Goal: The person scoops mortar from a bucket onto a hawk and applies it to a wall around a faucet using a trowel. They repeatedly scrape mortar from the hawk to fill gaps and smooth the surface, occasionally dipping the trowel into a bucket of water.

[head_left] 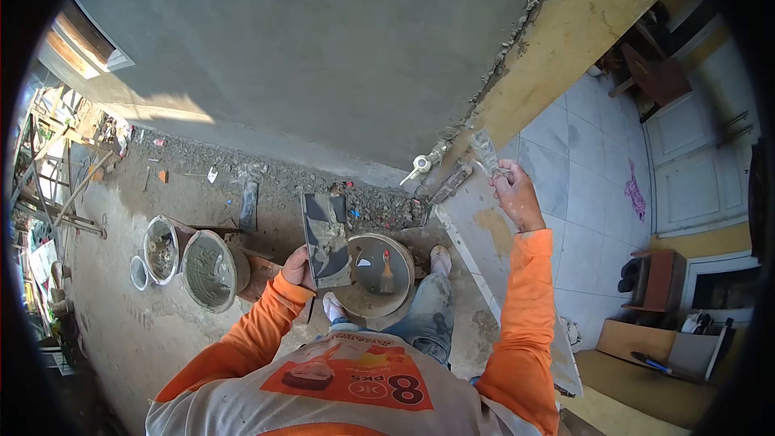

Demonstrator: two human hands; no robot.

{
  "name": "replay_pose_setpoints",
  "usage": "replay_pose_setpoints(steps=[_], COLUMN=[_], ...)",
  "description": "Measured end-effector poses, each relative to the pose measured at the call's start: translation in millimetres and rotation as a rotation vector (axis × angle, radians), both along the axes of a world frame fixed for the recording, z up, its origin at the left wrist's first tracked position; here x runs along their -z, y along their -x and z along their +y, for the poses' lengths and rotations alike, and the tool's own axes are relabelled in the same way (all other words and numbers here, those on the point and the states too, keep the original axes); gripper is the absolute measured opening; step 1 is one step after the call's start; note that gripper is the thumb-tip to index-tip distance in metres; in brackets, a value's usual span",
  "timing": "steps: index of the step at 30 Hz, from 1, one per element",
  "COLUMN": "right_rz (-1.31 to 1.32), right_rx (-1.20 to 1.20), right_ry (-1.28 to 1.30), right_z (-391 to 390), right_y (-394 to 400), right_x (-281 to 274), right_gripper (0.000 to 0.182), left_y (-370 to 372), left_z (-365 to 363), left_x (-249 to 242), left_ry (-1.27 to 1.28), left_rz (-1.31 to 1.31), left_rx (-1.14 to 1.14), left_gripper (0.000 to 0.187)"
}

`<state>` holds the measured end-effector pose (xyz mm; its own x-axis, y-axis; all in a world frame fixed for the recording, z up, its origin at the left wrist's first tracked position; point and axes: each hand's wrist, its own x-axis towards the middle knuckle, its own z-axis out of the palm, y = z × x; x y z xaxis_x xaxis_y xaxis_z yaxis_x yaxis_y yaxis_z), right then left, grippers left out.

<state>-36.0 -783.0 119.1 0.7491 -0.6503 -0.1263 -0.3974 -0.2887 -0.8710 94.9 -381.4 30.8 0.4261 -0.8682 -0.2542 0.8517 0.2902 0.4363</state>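
Note:
My left hand (297,267) is closed on the edge of a dark rectangular board (328,238) smeared with grey mortar, held above a round bucket. My right hand (517,196) grips a small putty knife (484,149), its mortar-coated blade up near the wall's lower corner. Close to the blade, a white tap (420,165) sticks out of the wall. Inside the bucket (410,274) of greyish water lies a brush (387,274) with an orange-red handle. Fresh grey plaster (307,56) covers the large wall, ending at a rough edge beside a yellow strip (557,40).
Left of my left hand stand a bucket of grey mortar (211,271), another bucket (164,249) and a small container (139,273). Rubble lines the wall's base. A raised tiled floor (581,169) with a ledge lies right, with a brown chair (658,281). Wooden poles lean far left.

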Motion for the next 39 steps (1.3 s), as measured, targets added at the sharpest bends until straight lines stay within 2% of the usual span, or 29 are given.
replay_pose_setpoints(steps=[1, 3, 7, 9, 11, 13, 14, 15, 17, 20, 24, 26, 30, 32, 33, 35, 39], right_rz=[-0.101, -0.238, -0.247, -0.097, -0.019, 0.128, 0.153, 0.149, 0.190, 0.175, 0.117, 0.089, -0.001, -0.203, -0.200, -0.082, 0.092], right_rx=[-0.025, -0.050, -0.177, -0.300, -0.321, -0.300, -0.330, -0.323, -0.428, -0.449, -0.472, -0.497, -0.429, -0.329, -0.328, -0.345, -0.382], right_ry=[0.074, -0.120, -0.151, 0.050, -0.022, -0.326, -0.363, -0.353, -0.508, -0.618, -0.602, -0.613, -0.624, -0.638, -0.641, -0.641, -0.629], right_z=[18.0, 84.6, 173.3, 187.0, 193.8, 203.6, 209.9, 215.4, 226.3, 237.7, 254.4, 260.7, 279.1, 290.5, 297.3, 310.9, 348.0], right_y=[4.9, 7.1, 15.8, 21.3, 29.0, 33.4, 33.1, 31.7, 29.1, 18.1, 10.9, 11.1, 18.9, 26.6, 28.7, 32.6, 21.2], right_x=[9.2, -2.5, -18.2, -27.3, -46.8, -69.3, -81.6, -87.8, -96.7, -98.2, -105.7, -110.1, -116.8, -117.7, -114.2, -103.8, -74.9], right_gripper=[0.032, 0.032, 0.032, 0.032, 0.031, 0.031, 0.032, 0.032, 0.032, 0.031, 0.030, 0.033, 0.031, 0.029, 0.029, 0.028, 0.028], left_y=[-0.2, -2.7, -15.7, -24.7, -34.9, -41.5, -43.0, -43.0, -41.4, -32.2, -41.7, -50.0, -62.2, -65.1, -65.0, -64.8, -61.1], left_z=[-5.6, -12.6, -19.0, -17.2, -7.9, 4.1, 9.4, 15.5, 28.6, 49.2, 74.5, 89.7, 115.3, 128.3, 130.3, 128.1, 120.9], left_x=[-5.7, -15.1, -26.1, -48.7, -55.8, -64.2, -66.8, -70.8, -79.3, -104.4, -99.2, -110.2, -99.0, -92.8, -88.0, -76.5, -78.3], left_ry=[0.035, 0.084, 0.196, 0.242, 0.260, 0.114, 0.086, 0.097, 0.009, -0.036, -0.107, -0.164, -0.152, -0.200, -0.203, -0.029, 0.075], left_rz=[0.035, 0.085, 0.059, -0.138, -0.237, -0.554, -0.640, -0.645, -0.878, -1.051, -1.152, -1.586, -1.545, -1.414, -1.411, -1.005, -0.957], left_rx=[0.015, 0.011, 0.024, 0.018, 0.009, -0.055, -0.074, -0.070, -0.100, -0.037, -0.037, 0.015, 0.042, 0.088, 0.090, -0.045, -0.161], left_gripper=[0.051, 0.050, 0.049, 0.045, 0.043, 0.042, 0.043, 0.043, 0.043, 0.047, 0.049, 0.050, 0.051, 0.050, 0.050, 0.048, 0.046])
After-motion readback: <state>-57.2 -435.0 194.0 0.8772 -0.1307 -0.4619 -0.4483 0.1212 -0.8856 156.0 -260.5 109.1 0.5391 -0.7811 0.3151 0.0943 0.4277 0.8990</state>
